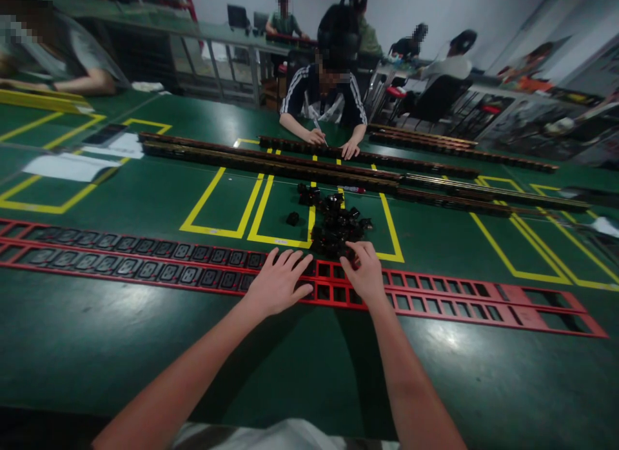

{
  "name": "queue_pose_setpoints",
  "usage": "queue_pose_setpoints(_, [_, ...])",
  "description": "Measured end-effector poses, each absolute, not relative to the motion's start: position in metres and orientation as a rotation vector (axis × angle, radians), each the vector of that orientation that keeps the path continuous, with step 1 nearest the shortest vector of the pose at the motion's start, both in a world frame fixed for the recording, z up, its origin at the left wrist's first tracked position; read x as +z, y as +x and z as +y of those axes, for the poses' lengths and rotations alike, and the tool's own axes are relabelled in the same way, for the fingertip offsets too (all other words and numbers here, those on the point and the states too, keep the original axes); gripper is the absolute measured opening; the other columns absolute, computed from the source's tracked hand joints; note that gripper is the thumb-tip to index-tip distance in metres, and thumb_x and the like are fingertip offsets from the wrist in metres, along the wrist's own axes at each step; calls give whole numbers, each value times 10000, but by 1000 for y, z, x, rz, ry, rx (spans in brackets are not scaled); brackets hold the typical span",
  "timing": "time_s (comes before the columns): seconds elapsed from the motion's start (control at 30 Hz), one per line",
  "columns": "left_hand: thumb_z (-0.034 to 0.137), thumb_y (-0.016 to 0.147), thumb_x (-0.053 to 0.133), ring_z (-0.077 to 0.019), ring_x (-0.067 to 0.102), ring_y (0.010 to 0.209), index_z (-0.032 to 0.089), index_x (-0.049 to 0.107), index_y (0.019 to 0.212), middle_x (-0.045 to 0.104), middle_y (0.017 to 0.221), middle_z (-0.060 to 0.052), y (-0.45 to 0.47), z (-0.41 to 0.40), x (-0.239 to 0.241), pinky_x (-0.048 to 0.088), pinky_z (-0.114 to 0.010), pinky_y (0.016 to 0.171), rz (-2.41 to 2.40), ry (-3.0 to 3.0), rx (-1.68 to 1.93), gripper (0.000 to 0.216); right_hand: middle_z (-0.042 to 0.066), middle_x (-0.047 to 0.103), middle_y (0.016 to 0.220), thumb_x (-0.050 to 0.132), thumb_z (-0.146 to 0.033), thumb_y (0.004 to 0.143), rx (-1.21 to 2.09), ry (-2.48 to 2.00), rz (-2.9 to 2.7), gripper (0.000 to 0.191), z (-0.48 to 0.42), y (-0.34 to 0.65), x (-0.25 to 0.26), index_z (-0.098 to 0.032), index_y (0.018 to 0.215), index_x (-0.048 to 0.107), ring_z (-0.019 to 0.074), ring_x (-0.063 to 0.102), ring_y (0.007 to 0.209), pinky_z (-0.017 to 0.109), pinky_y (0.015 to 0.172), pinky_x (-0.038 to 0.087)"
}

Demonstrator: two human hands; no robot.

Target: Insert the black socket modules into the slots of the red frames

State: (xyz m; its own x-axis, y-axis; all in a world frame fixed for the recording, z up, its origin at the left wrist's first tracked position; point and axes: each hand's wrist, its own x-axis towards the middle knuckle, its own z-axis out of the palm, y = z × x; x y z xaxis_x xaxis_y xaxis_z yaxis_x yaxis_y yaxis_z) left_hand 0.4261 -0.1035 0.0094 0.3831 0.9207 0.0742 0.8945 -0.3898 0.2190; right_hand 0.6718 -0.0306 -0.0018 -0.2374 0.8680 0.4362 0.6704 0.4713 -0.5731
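Two long red perforated panels (pixel 507 308) lie side by side on the green table, running across in front of me. Black power sockets (pixel 169 273) fill the openings on their left part, while openings further right are bare. My left hand (pixel 276 282) rests with its fingers spread over the panels at the end of the socket rows, hiding what is beneath. My right hand (pixel 365 273) is just right of it, thumb and fingers closed around a black socket, mostly hidden, above the panels. A heap of loose black sockets (pixel 338 221) lies right behind this hand.
Long dark strips (pixel 290 163) lie across the table beyond the heap. Opposite me a person (pixel 324 102) works on them with a pen-like tool. Yellow tape (pixel 213 232) marks the table. White papers (pixel 72 167) and another person's arm (pixel 87 82) are at the left.
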Motion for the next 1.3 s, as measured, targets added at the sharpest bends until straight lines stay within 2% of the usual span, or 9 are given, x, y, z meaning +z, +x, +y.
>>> queue_pose_setpoints(0.17, [593,1005,298,-323,438,1365,227,350,1554,504,1494,-116,426,-104,11,235,-559,1181,1641,2507,277,662,125,588,1155,596,-292,885,359,-1234,-1945,278,-32,671,0,-176,1134,635,207,621,881,339,704,558])
queue_pose_setpoints(0.27, [587,1001,323,-317,449,1346,220,364,1544,510,1485,-112,426,-104,12,243,-551,1176,1648,2513,275,656,130,628,1215,603,-286,871,381,-1236,-1950,284,-31,672,-2,-185,1136,615,227,636,922,360,737,561])
queue_pose_setpoints(0.37, [581,999,344,-307,458,1330,222,377,1534,518,1473,-104,426,-104,13,252,-535,1174,1649,2519,283,646,108,677,1160,612,-292,866,390,-1292,-1953,332,-30,673,-5,-192,1182,595,233,642,894,388,774,559])
queue_pose_setpoints(0.5, [576,999,346,-302,464,1322,229,378,1532,530,1460,-99,426,-104,14,261,-531,1168,1654,2513,293,636,106,671,1121,623,-293,861,398,-1329,-1937,370,-30,673,-5,-192,1215,587,244,647,916,387,769,566])
queue_pose_setpoints(0.7, [577,999,348,-305,471,1309,225,392,1523,539,1450,-102,426,-103,13,272,-541,1156,1645,2504,299,632,115,601,1235,606,-259,880,371,-1233,-2007,458,-31,672,0,-217,1332,550,277,604,1140,441,932,557])
queue_pose_setpoints(0.87, [571,999,355,-302,474,1306,228,392,1523,542,1446,-102,426,-103,12,269,-539,1158,1642,2505,307,627,113,574,1240,602,-245,881,351,-1214,-2030,461,-32,672,1,-223,1339,562,275,589,1169,448,992,537])
queue_pose_setpoints(1.17, [560,993,381,-301,481,1291,218,405,1515,550,1429,-105,426,-103,15,283,-526,1148,1646,2520,302,625,103,539,1176,643,-294,869,326,-1260,-2016,449,-35,672,2,-238,1310,581,275,603,1097,420,894,575])
queue_pose_setpoints(1.3, [561,988,392,-298,493,1277,226,412,1509,557,1420,-105,427,-103,14,293,-505,1137,1653,2530,294,619,98,529,1135,643,-339,884,314,-1280,-2003,383,-36,672,2,-232,1250,605,266,611,1044,401,841,578])
